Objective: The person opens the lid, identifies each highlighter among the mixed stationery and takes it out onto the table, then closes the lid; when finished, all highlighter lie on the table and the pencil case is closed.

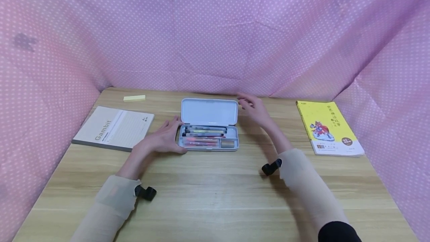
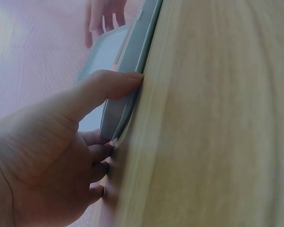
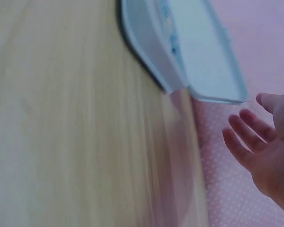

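A pale blue-grey pencil case (image 1: 209, 150) lies on the table with its lid (image 1: 209, 111) raised at the back. Several pens (image 1: 205, 135) fill its long compartments, and a small greyish block sits in the front right one. My left hand (image 1: 164, 137) holds the case's left end, thumb (image 2: 118, 84) on the front edge and the other fingers bent around the end and far side. My right hand (image 1: 255, 110) hovers by the lid's right edge, fingers spread and loosely bent, holding nothing. In the right wrist view its thumb (image 3: 270, 100) is near the lid's corner.
At the left lies a grey-white notebook (image 1: 117, 126), with a thin pale yellow strip (image 1: 134, 98) behind it. A yellow book (image 1: 327, 126) lies at the right of the wooden table (image 1: 215, 197). Pink dotted cloth (image 1: 215, 33) hangs around the back and sides.
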Demonstrator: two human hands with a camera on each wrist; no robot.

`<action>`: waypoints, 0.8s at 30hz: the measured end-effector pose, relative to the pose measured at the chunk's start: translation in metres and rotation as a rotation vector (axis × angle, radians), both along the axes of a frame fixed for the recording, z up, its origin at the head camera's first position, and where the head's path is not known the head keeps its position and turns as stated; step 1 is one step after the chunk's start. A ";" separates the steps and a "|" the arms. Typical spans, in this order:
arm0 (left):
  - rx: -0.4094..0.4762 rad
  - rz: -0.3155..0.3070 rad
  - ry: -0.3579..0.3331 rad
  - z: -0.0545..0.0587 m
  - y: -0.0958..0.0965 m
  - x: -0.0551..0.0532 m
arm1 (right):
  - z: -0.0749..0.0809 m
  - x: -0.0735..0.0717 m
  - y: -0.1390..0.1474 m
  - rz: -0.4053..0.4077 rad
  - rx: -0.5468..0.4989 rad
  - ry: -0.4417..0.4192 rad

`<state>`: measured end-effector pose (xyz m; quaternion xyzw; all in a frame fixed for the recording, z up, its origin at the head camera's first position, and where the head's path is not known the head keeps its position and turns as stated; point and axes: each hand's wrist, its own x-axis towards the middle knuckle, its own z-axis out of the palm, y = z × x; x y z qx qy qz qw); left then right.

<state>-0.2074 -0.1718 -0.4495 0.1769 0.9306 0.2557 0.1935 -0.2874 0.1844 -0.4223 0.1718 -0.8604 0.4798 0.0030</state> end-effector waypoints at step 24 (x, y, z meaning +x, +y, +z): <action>0.006 0.013 -0.006 0.000 0.000 0.000 | 0.010 0.064 -0.049 0.309 0.120 0.249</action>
